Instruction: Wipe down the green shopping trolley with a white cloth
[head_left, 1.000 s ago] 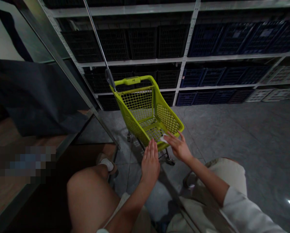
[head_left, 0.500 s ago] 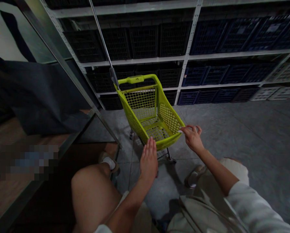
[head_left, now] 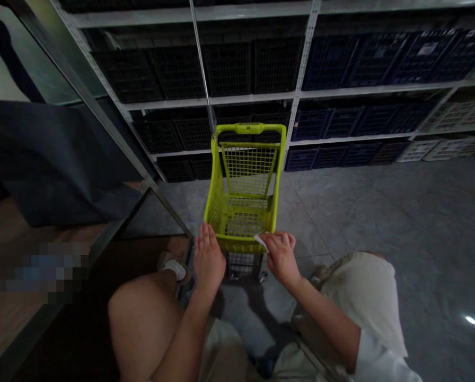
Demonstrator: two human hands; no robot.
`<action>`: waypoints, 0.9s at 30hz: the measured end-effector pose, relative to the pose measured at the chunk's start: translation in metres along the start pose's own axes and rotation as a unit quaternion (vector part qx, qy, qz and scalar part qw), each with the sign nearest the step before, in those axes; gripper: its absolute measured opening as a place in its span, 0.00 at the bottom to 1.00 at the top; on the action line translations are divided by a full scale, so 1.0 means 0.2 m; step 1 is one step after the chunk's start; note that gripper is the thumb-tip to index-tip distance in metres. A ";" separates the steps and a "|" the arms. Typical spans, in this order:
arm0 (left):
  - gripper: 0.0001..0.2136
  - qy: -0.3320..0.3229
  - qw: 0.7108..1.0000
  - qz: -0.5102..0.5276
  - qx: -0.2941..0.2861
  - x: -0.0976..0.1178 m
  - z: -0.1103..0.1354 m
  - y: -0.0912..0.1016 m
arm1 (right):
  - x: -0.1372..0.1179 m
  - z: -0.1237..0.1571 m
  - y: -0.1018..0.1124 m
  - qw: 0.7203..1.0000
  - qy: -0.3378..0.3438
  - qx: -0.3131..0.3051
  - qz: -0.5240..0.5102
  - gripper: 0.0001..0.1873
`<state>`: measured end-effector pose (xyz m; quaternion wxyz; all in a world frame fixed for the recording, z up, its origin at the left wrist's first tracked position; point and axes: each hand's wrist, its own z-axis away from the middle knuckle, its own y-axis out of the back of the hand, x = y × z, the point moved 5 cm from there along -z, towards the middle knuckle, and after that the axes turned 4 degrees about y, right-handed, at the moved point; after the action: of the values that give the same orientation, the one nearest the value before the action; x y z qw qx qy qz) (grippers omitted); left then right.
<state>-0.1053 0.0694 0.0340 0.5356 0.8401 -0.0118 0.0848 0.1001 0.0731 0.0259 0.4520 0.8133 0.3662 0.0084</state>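
A small yellow-green shopping cart (head_left: 278,196) stands on the floor in front of me, its basket holding nothing and its near edge between my hands. My left hand (head_left: 209,262) rests against the near left corner of the basket, fingers stretched out and held together. With bent fingers, my right hand (head_left: 283,259) pinches a small white wipe (head_left: 261,242) against the near rim, toward its right side. Whether the wipe is paper or cloth, I cannot tell. A thin metal pole (head_left: 201,58) rises from the cart's far left corner, by the handle (head_left: 249,128).
Behind the cart, white metal shelving (head_left: 303,63) holds black crates (head_left: 227,69), blue crates (head_left: 333,61) and pale crates (head_left: 420,151). To my left is a metal-framed table (head_left: 98,241) with dark fabric (head_left: 74,164) over it. Grey floor (head_left: 364,212) extends to the right.
The cart has turned to face me squarely, its near end swinging left. Both hands have moved left with it, and the wipe now lies on the near rim instead of the right corner.
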 end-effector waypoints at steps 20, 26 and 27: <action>0.33 -0.090 0.994 0.009 -0.053 0.13 0.18 0.06 | 0.51 -0.30 0.17 0.984 0.027 0.006 0.173 0.39; 0.37 -0.090 0.994 0.012 -0.057 0.30 0.29 0.05 | -0.04 -0.06 -0.03 0.995 0.079 -0.028 0.061 0.39; 0.38 -0.091 0.994 0.007 -0.056 0.32 0.30 0.05 | -0.12 -0.03 -0.06 0.992 0.105 -0.043 0.047 0.38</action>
<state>-0.0364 0.0150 0.0281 0.5781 0.8128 -0.0712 0.0110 0.0747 0.0666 0.0279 0.4446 0.8042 0.3722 0.1307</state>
